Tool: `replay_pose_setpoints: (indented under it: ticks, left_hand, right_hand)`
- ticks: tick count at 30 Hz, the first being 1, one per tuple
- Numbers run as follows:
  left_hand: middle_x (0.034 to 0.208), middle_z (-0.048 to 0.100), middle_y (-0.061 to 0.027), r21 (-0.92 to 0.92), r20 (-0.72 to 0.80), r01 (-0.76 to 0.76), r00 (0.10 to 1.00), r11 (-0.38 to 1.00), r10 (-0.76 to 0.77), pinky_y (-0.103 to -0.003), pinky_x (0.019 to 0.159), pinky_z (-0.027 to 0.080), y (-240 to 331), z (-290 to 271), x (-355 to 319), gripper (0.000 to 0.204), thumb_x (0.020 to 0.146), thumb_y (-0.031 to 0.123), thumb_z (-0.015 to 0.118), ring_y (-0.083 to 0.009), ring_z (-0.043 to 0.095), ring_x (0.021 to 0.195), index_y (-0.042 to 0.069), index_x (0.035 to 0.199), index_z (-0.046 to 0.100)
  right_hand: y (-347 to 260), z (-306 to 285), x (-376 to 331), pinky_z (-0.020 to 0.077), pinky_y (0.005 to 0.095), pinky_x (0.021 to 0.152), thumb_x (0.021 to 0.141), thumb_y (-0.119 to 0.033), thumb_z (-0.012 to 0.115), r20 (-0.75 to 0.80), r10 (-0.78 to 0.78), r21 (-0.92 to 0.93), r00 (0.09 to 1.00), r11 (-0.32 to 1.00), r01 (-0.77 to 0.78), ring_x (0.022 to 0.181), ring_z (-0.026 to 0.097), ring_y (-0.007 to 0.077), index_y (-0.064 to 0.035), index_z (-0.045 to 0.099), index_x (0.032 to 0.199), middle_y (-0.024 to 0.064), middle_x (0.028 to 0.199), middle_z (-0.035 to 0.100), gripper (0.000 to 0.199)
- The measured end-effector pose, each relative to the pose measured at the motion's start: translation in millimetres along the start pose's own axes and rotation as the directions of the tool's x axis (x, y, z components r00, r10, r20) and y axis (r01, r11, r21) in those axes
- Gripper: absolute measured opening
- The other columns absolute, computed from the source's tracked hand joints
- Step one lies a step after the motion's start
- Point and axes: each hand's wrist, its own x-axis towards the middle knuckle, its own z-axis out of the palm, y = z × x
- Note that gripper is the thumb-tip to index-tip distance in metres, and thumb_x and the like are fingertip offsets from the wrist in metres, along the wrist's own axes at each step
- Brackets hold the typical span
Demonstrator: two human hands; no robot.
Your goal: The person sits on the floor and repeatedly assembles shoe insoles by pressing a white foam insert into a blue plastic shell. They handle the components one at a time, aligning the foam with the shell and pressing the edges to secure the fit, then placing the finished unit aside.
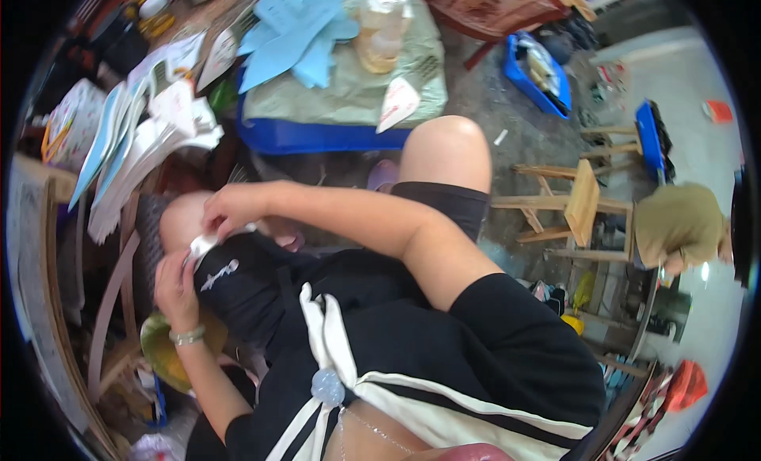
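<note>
A small white strip-like piece (203, 245) lies over my knee at the left, on the hem of my black shorts. My left hand (176, 288) grips its near end, fingertips pressed together. At its far side my right hand (231, 209) is closed on the same piece, the arm reaching across my lap. Fingers cover part of the piece, so its full shape is hidden. Just beyond, a fanned pile of white and light-blue cut pieces (151, 144) hangs over an edge.
Ahead, a blue stand (317, 138) under a grey-green sheet bears light-blue cut sheets (297, 29), a jar of amber liquid (380, 41) and a white triangular piece (399, 103). Rightward are a wooden stool (583, 203), a blue bin (539, 76) and another person (678, 223).
</note>
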Motion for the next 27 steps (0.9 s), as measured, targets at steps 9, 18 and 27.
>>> replay_pose_setpoints:
  ticks: [9, 18, 27]
  left_hand:
    - [0.080, 0.062, -0.0064, 0.220, -0.108, -0.044, 0.992, 0.974, 0.069, -0.036, 0.062, 0.050, -8, 6, 6, 0.007, 0.083, 0.013, 0.065, -0.0248, 0.062, 0.074, 0.009, 0.088, 0.062]
    - [0.083, 0.065, -0.0064, 0.153, -0.166, -0.042, 0.984, 0.987, 0.068, -0.033, 0.062, 0.050, -14, 16, 10, 0.010, 0.081, 0.011, 0.069, -0.0246, 0.063, 0.074, 0.008, 0.090, 0.066]
    - [0.095, 0.065, -0.0036, 0.026, 0.005, -0.097, 0.995, 0.995, 0.097, -0.034, 0.074, 0.050, -3, -1, 1, 0.019, 0.075, 0.017, 0.073, -0.0233, 0.060, 0.090, 0.007, 0.090, 0.066]
  right_hand:
    - [-11, -11, 7, 0.0500, 0.0308, 0.082, 0.085, -0.013, 0.065, 0.023, 0.173, 0.077, 0.985, 0.982, -0.174, 0.093, 0.064, 0.0201, -0.0047, 0.069, 0.104, 0.0102, 0.099, 0.068, 0.021]
    - [-33, -18, 16, 0.0502, 0.0295, 0.069, 0.086, -0.010, 0.061, -0.059, 0.295, -0.068, 0.954, 0.952, -0.298, 0.072, 0.063, 0.0184, -0.0011, 0.068, 0.099, 0.0108, 0.082, 0.068, 0.017]
    - [-33, -15, 3, 0.0496, 0.0314, 0.072, 0.076, -0.008, 0.071, 0.028, 0.095, -0.083, 0.995, 0.992, -0.093, 0.079, 0.063, 0.0209, -0.0025, 0.065, 0.088, 0.0078, 0.086, 0.063, 0.015]
